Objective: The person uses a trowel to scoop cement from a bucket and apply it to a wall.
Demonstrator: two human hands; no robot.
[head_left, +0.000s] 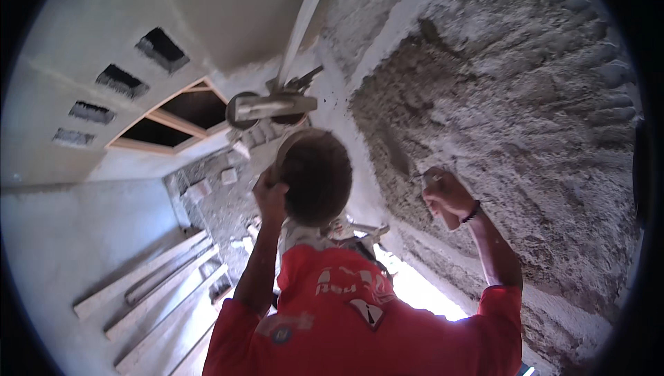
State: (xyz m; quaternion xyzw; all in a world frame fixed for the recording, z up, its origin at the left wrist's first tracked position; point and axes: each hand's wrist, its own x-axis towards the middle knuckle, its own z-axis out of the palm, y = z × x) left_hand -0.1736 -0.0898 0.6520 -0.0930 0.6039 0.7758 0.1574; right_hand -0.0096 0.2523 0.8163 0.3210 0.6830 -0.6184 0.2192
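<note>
A rough grey wall (512, 120), coarse and ridged, fills the right side, and a smooth pale wall (200, 2) spreads over the upper left, with four small rectangular holes in it. Beside those holes sits an opening with a wooden frame (168, 118), dark inside. At the lower left, several long planks (155, 272) lie side by side at a slant, nearly parallel. A pale pole (304, 20) comes down from the upper edge toward a flat bar (273, 106), which lies across a round container (241, 111).

Just below the bar is the bucket (315, 179), in front of the chest of a red shirt (332, 314), its dark round mouth facing the view; the contents are too dark to make out. Its right edge is well apart from the right fist, and a pale strip of wall and part of the rough patch show in that gap.

Of the hands, the left hand (270, 196) grips the bucket at its left rim, thumb over the edge. The right hand (448, 194) is closed around a brown handle (451, 219), close by the rough wall; whether it touches there cannot be told. A dark bracelet (472, 211) circles the right wrist.
</note>
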